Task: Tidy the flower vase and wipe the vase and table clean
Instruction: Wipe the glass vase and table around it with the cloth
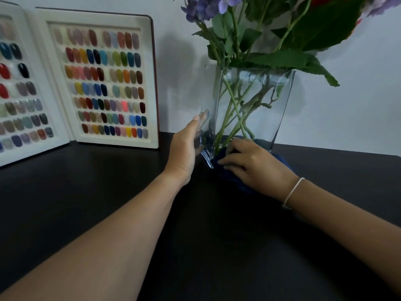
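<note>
Steadying the glass vase [249, 105] with a flat, open left hand [184, 148], the right hand [253, 166] presses its closed grip on a dark blue cloth [230, 177] against the base on the black surface [108, 192].

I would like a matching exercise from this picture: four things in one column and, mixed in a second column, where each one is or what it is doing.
Things:
1. left hand
2. right hand
3. blue cloth
4. nail colour chart

Places or states:
A. stands open against the wall, left of the glass vase
B. flat and open against the left side of the vase
C. pressed under a hand at the foot of the vase, on the black table
D. fingers curled over the cloth, a white band on its wrist

Pairs: 1-B, 2-D, 3-C, 4-A
</note>
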{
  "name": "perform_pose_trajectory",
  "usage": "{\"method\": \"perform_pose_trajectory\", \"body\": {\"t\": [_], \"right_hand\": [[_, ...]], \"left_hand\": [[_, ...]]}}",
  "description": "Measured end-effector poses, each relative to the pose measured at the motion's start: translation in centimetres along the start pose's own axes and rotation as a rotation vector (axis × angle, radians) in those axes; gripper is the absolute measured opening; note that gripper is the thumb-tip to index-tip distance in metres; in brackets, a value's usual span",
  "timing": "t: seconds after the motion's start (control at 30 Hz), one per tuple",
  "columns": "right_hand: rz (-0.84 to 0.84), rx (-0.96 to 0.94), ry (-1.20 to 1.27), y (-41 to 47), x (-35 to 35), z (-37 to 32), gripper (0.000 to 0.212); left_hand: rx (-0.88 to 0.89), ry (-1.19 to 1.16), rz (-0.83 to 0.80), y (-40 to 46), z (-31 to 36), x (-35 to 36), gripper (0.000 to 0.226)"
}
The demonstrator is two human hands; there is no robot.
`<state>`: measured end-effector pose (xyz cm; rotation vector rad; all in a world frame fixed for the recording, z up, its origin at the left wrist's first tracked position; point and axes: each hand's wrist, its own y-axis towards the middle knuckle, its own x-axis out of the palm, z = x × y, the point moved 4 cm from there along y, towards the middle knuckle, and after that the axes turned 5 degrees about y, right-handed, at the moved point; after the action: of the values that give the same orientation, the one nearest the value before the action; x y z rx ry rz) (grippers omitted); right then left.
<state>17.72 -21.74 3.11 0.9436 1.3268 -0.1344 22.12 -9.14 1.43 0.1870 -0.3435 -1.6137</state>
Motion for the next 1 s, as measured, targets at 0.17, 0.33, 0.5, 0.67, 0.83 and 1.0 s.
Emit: {"method": "perform_pose_trajectory", "body": {"t": [0.17,0.33,0.5,0.67,0.83,1.0], "right_hand": [[-0.046,0.023,0.014,0.2,0.1,0.2,0.016],[-0.091,0.017,-0.012,0.1,0.1,0.2,0.018],[-0.108,0.094,-0.090,-1.3,-0.3,1.8,0.018],[-0.058,0.322,-0.057,-4.3,-2.4,5.1,0.020],[-0.111,0.427,-0.030,-5.9,-3.0,5.5,0.031],[-0.159,0.466,0.007,-6.1,-2.7,5.3,0.045]], "left_hand": [[0.003,-0.008,-0.001,-0.1,0.2,0.0,0.039],[0.004,-0.007,-0.015,-0.1,0.1,0.0,0.039],[0.010,-0.020,-0.010,-0.2,0.2,0.0,0.037],[0.013,-0.033,-0.004,-0.2,0.2,0.0,0.030],[0.016,-0.039,-0.007,-0.2,0.2,0.1,0.028],[0.014,-0.040,0.001,-0.1,0.2,0.2,0.029]]}}
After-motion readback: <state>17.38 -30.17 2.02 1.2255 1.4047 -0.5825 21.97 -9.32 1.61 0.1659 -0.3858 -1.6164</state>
